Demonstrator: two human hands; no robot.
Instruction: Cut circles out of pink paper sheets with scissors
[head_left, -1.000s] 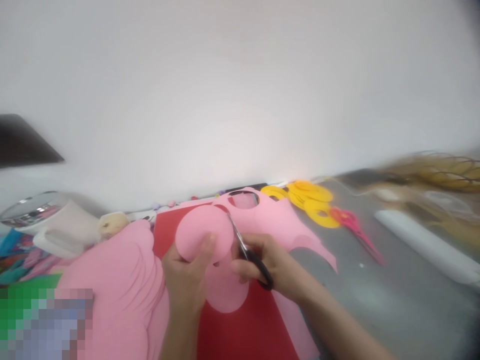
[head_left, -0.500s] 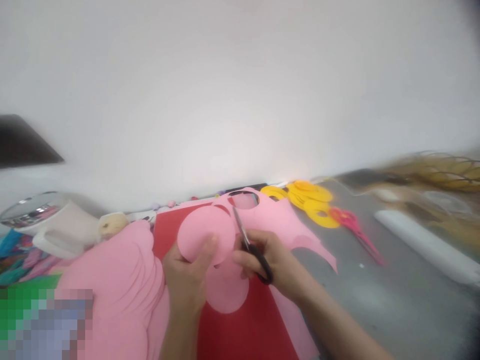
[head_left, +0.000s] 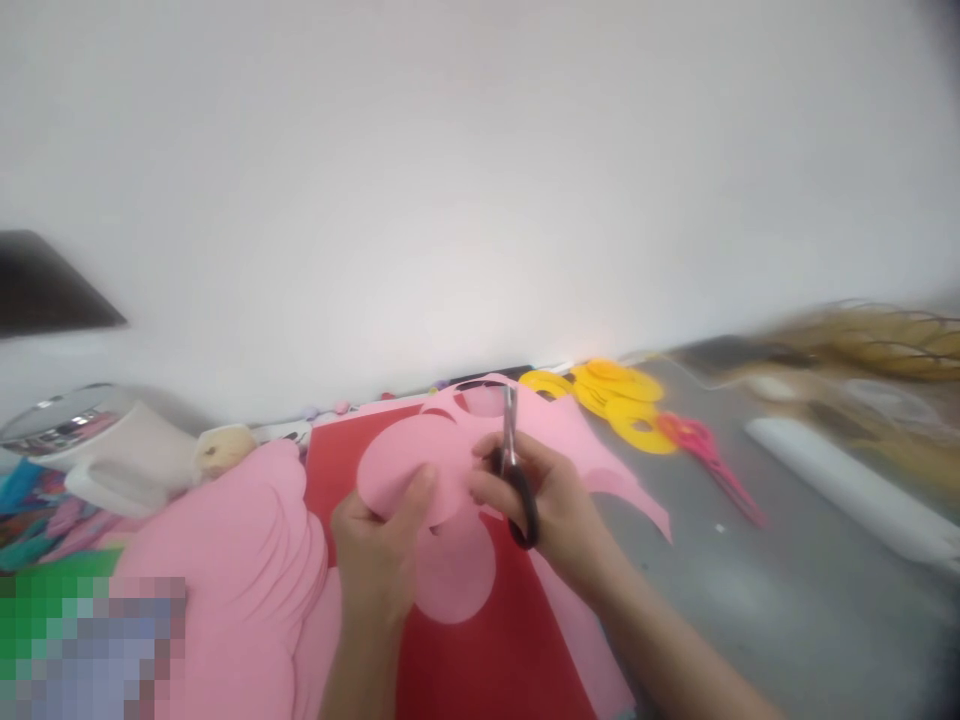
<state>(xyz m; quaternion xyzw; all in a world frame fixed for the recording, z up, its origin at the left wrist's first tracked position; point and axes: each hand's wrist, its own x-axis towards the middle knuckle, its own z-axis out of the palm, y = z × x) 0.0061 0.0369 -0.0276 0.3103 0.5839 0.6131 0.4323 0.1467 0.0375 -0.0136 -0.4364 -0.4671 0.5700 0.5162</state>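
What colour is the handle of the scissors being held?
The scissors handle is black; the head view shows it best.

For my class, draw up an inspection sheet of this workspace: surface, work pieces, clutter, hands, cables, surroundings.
Surface: grey tabletop; red sheet beneath the hands.
Work pieces: pink paper circle; black-handled scissors, blades pointing away from the wearer.
Clutter: overlapping pink cut-outs at left; yellow rings and pink scissors at right.
Hands: left hand pinches the circle; right hand holds the black-handled scissors.
Cables: a thin pale line at right; cannot tell whether it is a cable.
Surroundings: pale wall behind.
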